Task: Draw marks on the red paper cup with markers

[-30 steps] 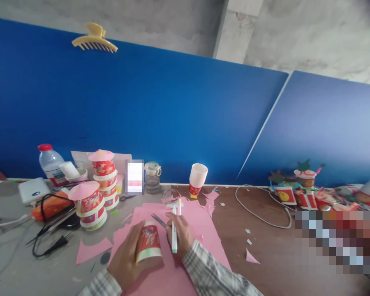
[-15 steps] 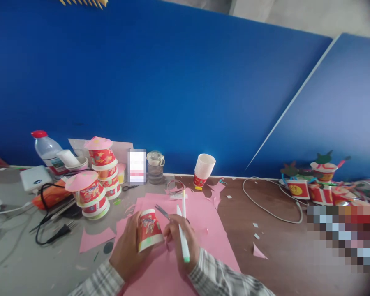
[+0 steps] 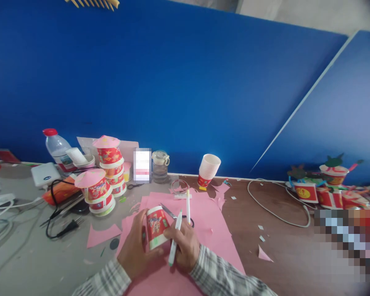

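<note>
My left hand (image 3: 136, 244) is wrapped round the left side of a red printed paper cup (image 3: 158, 227), which is tilted over the pink paper. Light green colouring shows near its lower white rim. A white marker with a green tip (image 3: 175, 243) sits in my right hand (image 3: 186, 246), its tip pointing up and away. The right thumb is at the cup's right edge. Just beyond this hand, scissors (image 3: 169, 212) lie with their blades towards the cup. A second white marker with a yellow end (image 3: 188, 206) lies behind them.
Pink paper sheets (image 3: 216, 238) cover the middle of the table. Left stand cup towers with pink roofs (image 3: 106, 142), a bottle (image 3: 57, 148) and a black plug (image 3: 69, 228). Stacked paper cups (image 3: 209, 166) and a glass jar (image 3: 160, 166) stand behind. A cable (image 3: 276, 220) and decorated cups (image 3: 306, 192) are right.
The marker in my right hand has swung so its lower end lies further left. My right thumb has come to the cup's edge. The whole view has shifted slightly.
</note>
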Available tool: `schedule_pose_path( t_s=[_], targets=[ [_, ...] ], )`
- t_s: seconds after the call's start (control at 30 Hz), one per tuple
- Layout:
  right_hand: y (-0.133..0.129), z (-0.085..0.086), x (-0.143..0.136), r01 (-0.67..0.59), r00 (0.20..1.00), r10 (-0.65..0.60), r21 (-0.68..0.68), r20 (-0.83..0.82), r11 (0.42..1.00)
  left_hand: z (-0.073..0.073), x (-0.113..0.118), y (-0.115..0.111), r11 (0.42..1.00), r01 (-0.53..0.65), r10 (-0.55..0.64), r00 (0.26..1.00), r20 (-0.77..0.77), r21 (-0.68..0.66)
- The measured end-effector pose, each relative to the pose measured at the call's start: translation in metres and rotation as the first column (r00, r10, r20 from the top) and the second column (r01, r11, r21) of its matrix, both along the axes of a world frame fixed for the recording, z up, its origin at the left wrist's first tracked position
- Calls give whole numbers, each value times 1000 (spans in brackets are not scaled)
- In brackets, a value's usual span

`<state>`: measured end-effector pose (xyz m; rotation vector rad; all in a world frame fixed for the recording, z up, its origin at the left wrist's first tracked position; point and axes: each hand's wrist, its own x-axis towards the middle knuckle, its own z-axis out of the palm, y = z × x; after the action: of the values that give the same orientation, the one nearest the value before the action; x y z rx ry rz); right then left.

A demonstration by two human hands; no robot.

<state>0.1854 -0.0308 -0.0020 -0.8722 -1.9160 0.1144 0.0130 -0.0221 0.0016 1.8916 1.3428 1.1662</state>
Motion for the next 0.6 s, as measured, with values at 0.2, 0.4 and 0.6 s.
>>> schedule_pose_path(
  t_s=[0.2, 0.4, 0.6],
  targets=[
    [0, 5, -1, -30, 994, 25, 50, 110, 998, 6, 5, -2, 994, -69, 81, 986, -146, 85],
    [0, -1, 3, -91, 996, 91, -16, 7, 996, 10, 7, -1, 987, -61, 84, 984, -156, 149],
    [5, 5, 7, -260, 787, 1, -330, -617, 908, 4, 4, 3, 978, -33, 68, 984, -165, 205]
  ],
)
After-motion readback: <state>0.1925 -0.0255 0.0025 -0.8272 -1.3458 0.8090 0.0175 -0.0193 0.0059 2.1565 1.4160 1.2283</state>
